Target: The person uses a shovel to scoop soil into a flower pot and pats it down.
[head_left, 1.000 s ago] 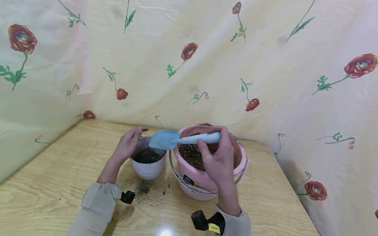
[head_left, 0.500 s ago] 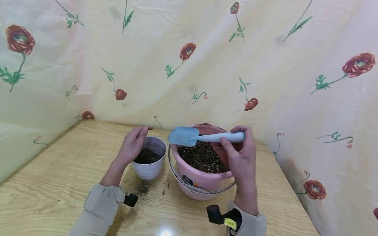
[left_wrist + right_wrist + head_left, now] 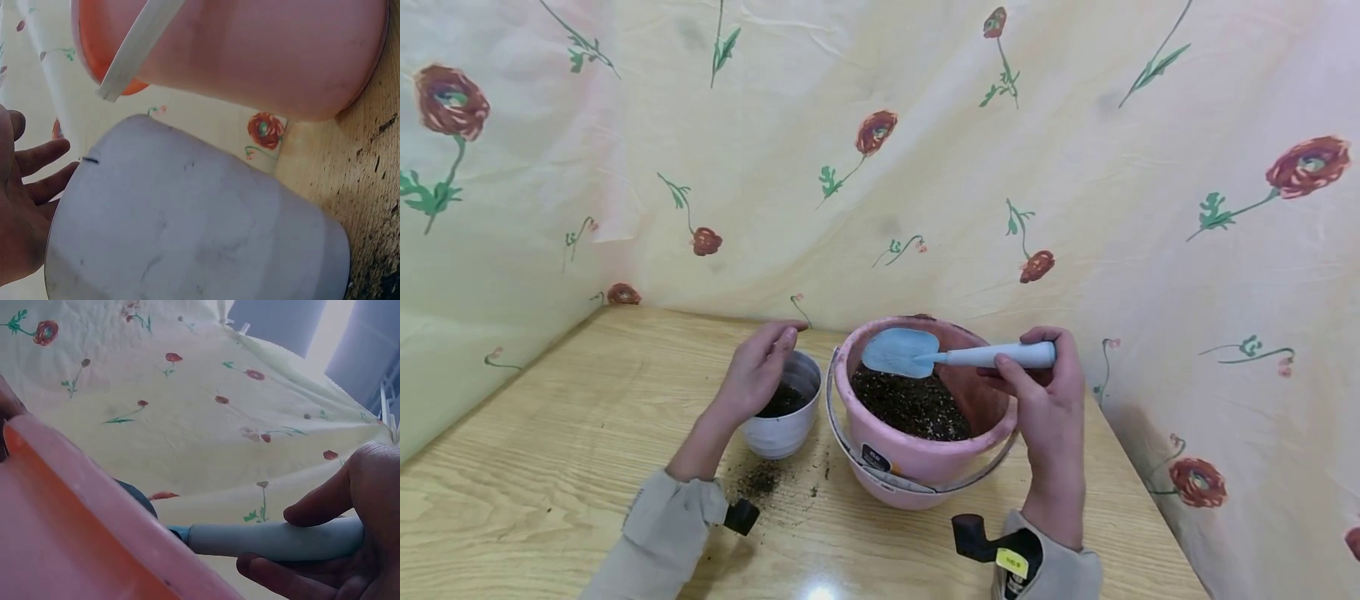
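My right hand (image 3: 1047, 392) grips the pale handle of a light blue garden trowel (image 3: 901, 352). Its blade lies level over the dark soil (image 3: 910, 408) in a pink bucket (image 3: 925, 454). In the right wrist view, thumb and fingers wrap the trowel's handle (image 3: 275, 540), while the bucket's rim (image 3: 125, 481) hides most of the blade. My left hand (image 3: 758, 371) is at the left rim of a white flowerpot (image 3: 781, 433), which has dark soil inside. In the left wrist view, its fingers (image 3: 47, 156) extend loosely beside the pot (image 3: 187, 212), holding nothing.
Spilled soil (image 3: 758, 482) lies on the wooden table (image 3: 587, 433) in front of the pot. The bucket's wire handle (image 3: 838, 433) hangs down around its front. A flower-patterned cloth (image 3: 775, 167) stands behind and at both sides of the table.
My right hand has moved right, carrying the trowel from over the white flowerpot to over the pink bucket. My left hand has shifted slightly right beside the pot.
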Tool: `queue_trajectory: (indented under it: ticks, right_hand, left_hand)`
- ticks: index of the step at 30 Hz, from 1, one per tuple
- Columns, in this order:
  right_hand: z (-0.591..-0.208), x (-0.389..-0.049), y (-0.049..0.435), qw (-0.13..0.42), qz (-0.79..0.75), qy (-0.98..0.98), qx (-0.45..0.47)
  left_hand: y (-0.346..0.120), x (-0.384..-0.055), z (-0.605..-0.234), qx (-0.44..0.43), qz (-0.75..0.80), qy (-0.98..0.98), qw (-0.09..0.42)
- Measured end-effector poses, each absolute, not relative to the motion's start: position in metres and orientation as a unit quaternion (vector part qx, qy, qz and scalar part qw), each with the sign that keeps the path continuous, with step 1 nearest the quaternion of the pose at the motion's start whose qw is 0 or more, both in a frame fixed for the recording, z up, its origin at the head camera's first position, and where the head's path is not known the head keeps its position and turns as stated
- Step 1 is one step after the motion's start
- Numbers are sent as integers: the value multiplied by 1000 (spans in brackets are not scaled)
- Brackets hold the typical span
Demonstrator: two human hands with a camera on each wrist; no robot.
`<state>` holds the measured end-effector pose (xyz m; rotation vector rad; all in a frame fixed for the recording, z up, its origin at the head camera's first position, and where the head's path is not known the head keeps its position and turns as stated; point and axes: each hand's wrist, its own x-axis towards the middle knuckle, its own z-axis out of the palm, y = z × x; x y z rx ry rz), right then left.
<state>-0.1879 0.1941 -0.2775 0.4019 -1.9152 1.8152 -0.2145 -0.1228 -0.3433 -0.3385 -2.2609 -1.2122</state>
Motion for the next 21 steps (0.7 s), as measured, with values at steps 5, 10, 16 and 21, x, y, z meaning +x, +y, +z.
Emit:
queue_trajectory:
  ticks: [5,10,16,21]
  right_hand:
    - [-280,-190,203,231,660,-702,137]
    - [-281,-192,209,239,641,-717,134]
    - [-282,-193,212,242,616,-739,124]
    - [-284,-193,214,253,570,-774,107]
  left_hand:
    - [-116,-211,-340,-141,-450,-844,256]
    - [-113,-209,-339,-150,-446,-846,252]
    - [-108,-208,-340,-156,-454,-842,246]
    - [-99,-208,-341,-178,-464,-832,247]
